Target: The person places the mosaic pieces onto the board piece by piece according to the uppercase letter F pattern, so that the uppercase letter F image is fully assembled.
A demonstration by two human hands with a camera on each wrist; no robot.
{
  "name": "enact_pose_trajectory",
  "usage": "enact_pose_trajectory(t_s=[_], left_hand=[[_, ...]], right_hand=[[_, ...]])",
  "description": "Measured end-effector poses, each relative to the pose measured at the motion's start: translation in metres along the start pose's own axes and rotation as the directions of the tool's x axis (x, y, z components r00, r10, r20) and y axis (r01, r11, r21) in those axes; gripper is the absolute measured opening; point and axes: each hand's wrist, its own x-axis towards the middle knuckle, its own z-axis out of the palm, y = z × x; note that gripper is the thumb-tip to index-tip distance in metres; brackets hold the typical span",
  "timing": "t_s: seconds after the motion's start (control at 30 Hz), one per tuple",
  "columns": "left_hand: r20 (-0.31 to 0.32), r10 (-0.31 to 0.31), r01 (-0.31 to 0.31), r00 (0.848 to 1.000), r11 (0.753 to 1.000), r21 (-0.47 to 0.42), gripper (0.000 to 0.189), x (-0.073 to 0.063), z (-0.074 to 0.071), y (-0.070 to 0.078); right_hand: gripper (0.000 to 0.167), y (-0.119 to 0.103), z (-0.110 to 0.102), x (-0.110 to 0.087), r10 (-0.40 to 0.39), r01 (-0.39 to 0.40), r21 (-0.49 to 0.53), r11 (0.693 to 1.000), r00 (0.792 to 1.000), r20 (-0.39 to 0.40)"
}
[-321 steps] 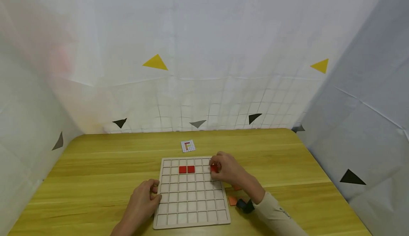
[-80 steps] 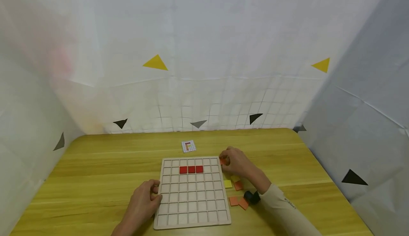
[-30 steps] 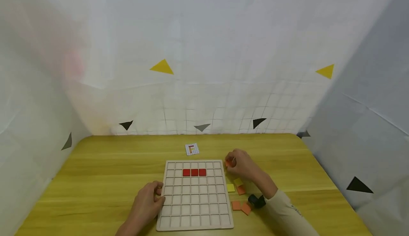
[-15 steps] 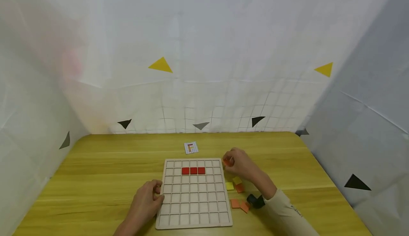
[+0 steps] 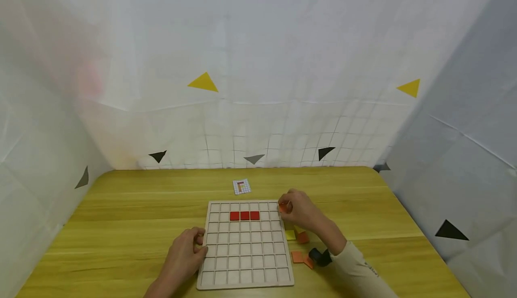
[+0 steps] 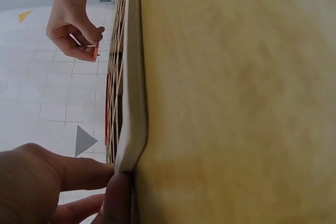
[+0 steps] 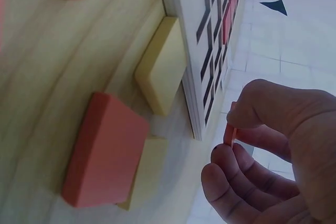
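A pale wooden grid board (image 5: 244, 262) lies on the table, with a row of red tiles (image 5: 244, 216) in its second row from the top. The left hand (image 5: 181, 253) holds the board's left edge, thumb and fingertips at the rim; the left wrist view shows them close-up at the board's side (image 6: 135, 77). Between thumb and fingertips the right hand (image 5: 300, 209) pinches an orange tile (image 7: 230, 124), near the board's upper right corner. Beside the board's right edge lie a yellow tile (image 5: 290, 235) and an orange-red tile (image 7: 107, 150) resting partly over another yellow one (image 7: 147, 171).
A small printed card (image 5: 241, 186) with a coloured grid pattern lies beyond the board. Farther down the right side are two orange tiles (image 5: 297, 257). A black device (image 5: 320, 257) sits at the right wrist. White sheeting (image 5: 262, 109) stands behind the table (image 5: 121, 226).
Since the earliest frame, a third red tile has joined the row. The right hand, now with an orange tile, has just shifted slightly left toward the board's upper right corner. The left hand stays put.
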Motion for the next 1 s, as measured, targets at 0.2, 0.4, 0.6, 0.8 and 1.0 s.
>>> enact_pose_trajectory(t_s=[0.2,0.4,0.6,0.8,1.0], left_hand=[[0.004,-0.005,0.005,1.0,1.0,0.003,0.035,0.0,0.0,0.0],[0.006,-0.011,0.011,1.0,1.0,0.003,0.035,0.001,-0.001,0.001],[0.009,-0.021,0.021,1.0,1.0,0.008,0.035,0.001,-0.001,0.0],[0.008,-0.023,0.023,1.0,1.0,0.014,0.035,0.002,-0.001,0.0],[0.017,-0.028,0.028,0.999,1.0,0.009,0.035,0.002,-0.001,0.001]], right_hand=[[0.019,-0.003,0.001,0.001,-0.012,0.012,-0.002,1.0,1.0,-0.01],[0.022,-0.006,0.005,0.002,-0.016,0.016,0.002,1.0,1.0,-0.012],[0.022,-0.013,0.006,0.004,0.009,-0.009,0.018,1.0,1.0,-0.001],[0.024,-0.016,0.009,0.006,-0.005,0.005,0.015,1.0,1.0,0.019],[0.025,-0.019,0.01,0.006,-0.016,0.016,0.022,1.0,1.0,0.011]])
